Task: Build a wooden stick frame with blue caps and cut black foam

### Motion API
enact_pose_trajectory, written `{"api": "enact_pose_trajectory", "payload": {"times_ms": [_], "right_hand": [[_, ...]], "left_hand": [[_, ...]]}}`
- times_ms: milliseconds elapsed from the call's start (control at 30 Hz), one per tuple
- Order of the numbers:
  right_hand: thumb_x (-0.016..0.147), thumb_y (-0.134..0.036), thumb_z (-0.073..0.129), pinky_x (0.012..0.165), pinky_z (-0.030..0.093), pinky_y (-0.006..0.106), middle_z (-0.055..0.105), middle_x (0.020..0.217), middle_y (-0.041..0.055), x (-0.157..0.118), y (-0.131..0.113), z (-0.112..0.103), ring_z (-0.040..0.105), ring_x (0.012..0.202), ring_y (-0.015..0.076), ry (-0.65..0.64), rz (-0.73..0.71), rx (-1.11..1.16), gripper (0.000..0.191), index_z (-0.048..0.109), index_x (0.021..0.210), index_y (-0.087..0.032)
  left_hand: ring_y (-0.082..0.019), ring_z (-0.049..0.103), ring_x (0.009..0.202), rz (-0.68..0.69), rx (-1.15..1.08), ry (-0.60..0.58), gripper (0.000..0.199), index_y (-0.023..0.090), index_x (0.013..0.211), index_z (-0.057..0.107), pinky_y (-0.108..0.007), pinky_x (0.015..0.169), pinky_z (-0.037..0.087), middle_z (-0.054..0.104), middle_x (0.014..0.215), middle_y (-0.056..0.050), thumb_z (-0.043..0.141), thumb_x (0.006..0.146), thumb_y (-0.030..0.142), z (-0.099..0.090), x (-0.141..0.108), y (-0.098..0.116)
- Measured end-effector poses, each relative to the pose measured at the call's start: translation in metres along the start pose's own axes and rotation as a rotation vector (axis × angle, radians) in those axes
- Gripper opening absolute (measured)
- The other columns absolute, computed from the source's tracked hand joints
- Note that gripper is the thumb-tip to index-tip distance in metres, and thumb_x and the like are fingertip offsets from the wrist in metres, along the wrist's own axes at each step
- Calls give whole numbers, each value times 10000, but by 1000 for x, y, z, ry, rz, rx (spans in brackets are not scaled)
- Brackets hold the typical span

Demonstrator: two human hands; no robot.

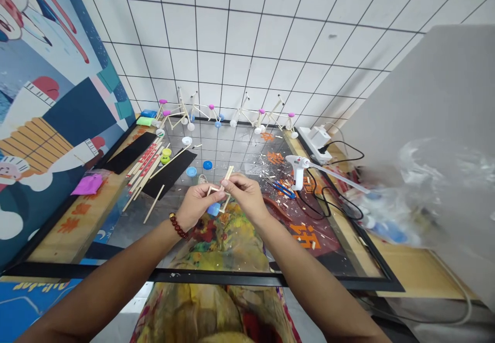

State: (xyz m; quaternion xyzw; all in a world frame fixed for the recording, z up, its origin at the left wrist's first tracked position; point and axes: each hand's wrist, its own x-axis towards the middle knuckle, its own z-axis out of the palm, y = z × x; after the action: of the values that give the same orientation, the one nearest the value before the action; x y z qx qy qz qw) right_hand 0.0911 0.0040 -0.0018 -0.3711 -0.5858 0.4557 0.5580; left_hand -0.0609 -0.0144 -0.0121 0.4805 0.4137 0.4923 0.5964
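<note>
Over the near middle of the glass-topped table, both my hands pinch a small frame of pale wooden sticks (229, 172). My left hand (195, 205), with a beaded bracelet at the wrist, grips its left side between thumb and fingers. On the right side, my right hand (247, 194) closes its thumb and fingertips round the upper sticks. A blue cap (213, 209) shows just below the frame; whether it is attached I cannot tell. Beyond my hands lie a light blue cap (191, 171) and a darker blue cap (208, 165).
A white glue gun (297, 170) stands right, beside blue-handled cutters (284, 189) and wood scraps. Loose sticks (145, 167) and a black strip (170, 173) lie left. Several stick models with pink pieces (211, 107) line the back wall. A power strip (315, 144) sits back right.
</note>
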Motion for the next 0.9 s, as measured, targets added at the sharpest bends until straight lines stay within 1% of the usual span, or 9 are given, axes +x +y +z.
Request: {"api": "enact_pose_trajectory", "payload": {"times_ms": [133, 233, 367, 500, 600, 667, 733, 767, 900], "right_hand": [[752, -358, 731, 706, 449, 295, 637, 760, 15, 0, -1, 0, 572, 742, 159, -26, -5, -29, 168, 718, 683, -206], [758, -352, 731, 728, 454, 302, 632, 744, 14, -2, -1, 1, 575, 739, 159, -53, -36, -59, 175, 715, 660, -208], [763, -363, 726, 745, 466, 313, 640, 756, 21, -3, 1, 4, 584, 733, 162, -29, -58, -82, 186, 712, 650, -216], [754, -373, 734, 756, 475, 323, 648, 775, 22, -4, 4, 5, 586, 736, 165, -11, -68, -94, 186, 709, 651, -221], [770, -368, 722, 775, 476, 322, 648, 787, 25, -5, 2, 5, 591, 759, 167, -20, -73, -87, 179, 712, 671, -219], [788, -373, 705, 784, 475, 321, 660, 859, 34, -5, 0, 3, 593, 794, 171, -45, -48, -64, 154, 735, 768, -223], [805, -387, 687, 784, 473, 318, 667, 935, 43, -4, -2, 1, 595, 834, 178, -66, -15, -42, 180, 745, 871, -230], [805, -393, 686, 779, 470, 315, 668, 942, 43, -4, -3, 0, 594, 847, 181, -70, -4, -35, 190, 747, 886, -233], [772, -402, 720, 749, 453, 304, 645, 790, 20, -1, -1, -2, 579, 797, 176, -42, 9, -13, 184, 742, 722, -226]], "left_hand": [[-144, 614, 665, 21, 6, 19, 263, 152, 716, 738, -257, 641, 488, 703, 698, -33, 790, 677, 406, 0, 0, 0], [-140, 611, 652, 60, 13, 51, 242, 153, 692, 741, -257, 648, 490, 703, 684, -30, 799, 664, 386, 0, -1, 0], [-138, 600, 631, 91, 41, 105, 225, 151, 657, 738, -256, 634, 484, 697, 661, -31, 806, 649, 365, 1, -3, 0], [-139, 592, 616, 93, 73, 125, 236, 147, 653, 736, -256, 609, 475, 690, 650, -34, 798, 656, 375, 3, -3, -1], [-135, 589, 619, 73, 48, 97, 243, 150, 661, 732, -255, 615, 476, 686, 652, -27, 796, 662, 385, 3, -3, 2], [-136, 597, 641, 55, 18, 59, 249, 153, 671, 731, -254, 632, 480, 690, 671, -27, 790, 673, 396, 3, -2, 4], [-136, 606, 659, 28, -14, 22, 251, 154, 685, 730, -252, 646, 482, 694, 685, -29, 786, 683, 399, 3, -2, 5], [-135, 609, 664, 12, -29, 7, 249, 153, 694, 729, -251, 650, 484, 696, 691, -30, 788, 684, 394, 3, -2, 5], [-134, 627, 692, -34, -95, -67, 244, 137, 780, 731, -254, 690, 497, 708, 735, -35, 819, 652, 326, 3, -3, 3]]}}
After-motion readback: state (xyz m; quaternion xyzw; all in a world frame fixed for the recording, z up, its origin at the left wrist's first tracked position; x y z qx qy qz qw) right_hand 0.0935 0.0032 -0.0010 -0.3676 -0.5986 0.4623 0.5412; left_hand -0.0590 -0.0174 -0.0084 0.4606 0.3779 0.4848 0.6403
